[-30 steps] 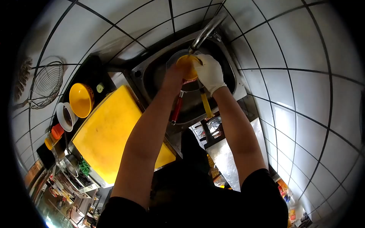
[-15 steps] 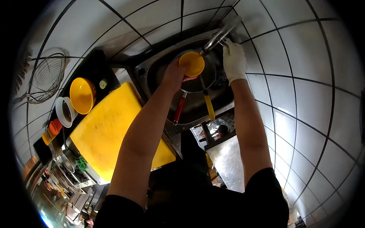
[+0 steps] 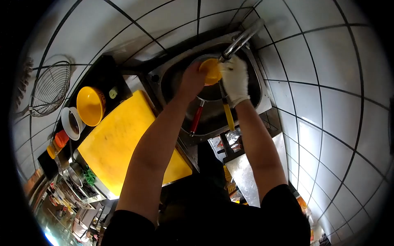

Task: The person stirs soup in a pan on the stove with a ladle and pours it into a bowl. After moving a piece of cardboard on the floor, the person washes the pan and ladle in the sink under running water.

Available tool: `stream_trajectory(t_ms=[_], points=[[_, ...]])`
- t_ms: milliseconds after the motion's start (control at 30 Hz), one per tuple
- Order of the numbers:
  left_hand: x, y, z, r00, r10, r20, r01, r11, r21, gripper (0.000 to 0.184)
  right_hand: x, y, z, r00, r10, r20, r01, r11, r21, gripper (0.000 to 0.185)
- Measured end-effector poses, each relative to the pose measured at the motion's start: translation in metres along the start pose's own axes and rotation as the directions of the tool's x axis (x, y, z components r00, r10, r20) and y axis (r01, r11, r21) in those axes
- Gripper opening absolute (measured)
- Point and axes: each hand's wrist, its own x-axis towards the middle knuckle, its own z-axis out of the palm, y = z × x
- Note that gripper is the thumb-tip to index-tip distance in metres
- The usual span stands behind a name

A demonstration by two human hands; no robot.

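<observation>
Over the sink [image 3: 255,82], my bare left hand [image 3: 192,82] is closed around the side of a small yellow bowl [image 3: 211,73]. My right hand [image 3: 236,82], in a white glove, is at the bowl's right side, just under the spout of the metal faucet [image 3: 243,40]. Its fingers are smeared by motion, so I cannot tell whether they grip the rim. Below the bowl, a red handle [image 3: 197,117] and a yellow handle [image 3: 228,115] stick out toward me from the sink. The utensils they belong to are partly hidden.
Left of the sink lies a yellow cutting board [image 3: 119,141]. Beyond it stand a larger yellow bowl [image 3: 89,105] and a white bowl [image 3: 70,123]. A wire strainer [image 3: 51,88] hangs on the tiled wall [image 3: 324,102]. A metal surface [image 3: 254,168] lies to the right.
My right hand has left the faucet's base and moved left to the small yellow bowl. My left hand still holds the bowl, now slightly further right in view and tilted.
</observation>
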Motion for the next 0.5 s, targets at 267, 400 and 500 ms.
stream_trajectory(t_ms=[267, 400, 500], points=[[-0.005, -0.027, 0.019, 0.998, 0.012, 0.059, 0.004, 0.967, -0.256, 0.059, -0.015, 0.034, 0.056, 0.871, 0.221, 0.439, -0.468, 0.098, 0.878, 0.029], [-0.008, -0.009, 0.008, 0.960, -0.259, 0.104, 0.279, 0.883, -0.377, 0.060, -0.009, 0.032, 0.057, 0.882, 0.292, 0.371, -0.452, 0.295, 0.842, 0.035], [-0.010, -0.004, 0.013, 0.968, -0.249, 0.023, 0.234, 0.873, -0.428, 0.056, -0.001, 0.033, 0.057, 0.941, 0.309, 0.137, -0.330, 0.756, 0.566, 0.037]])
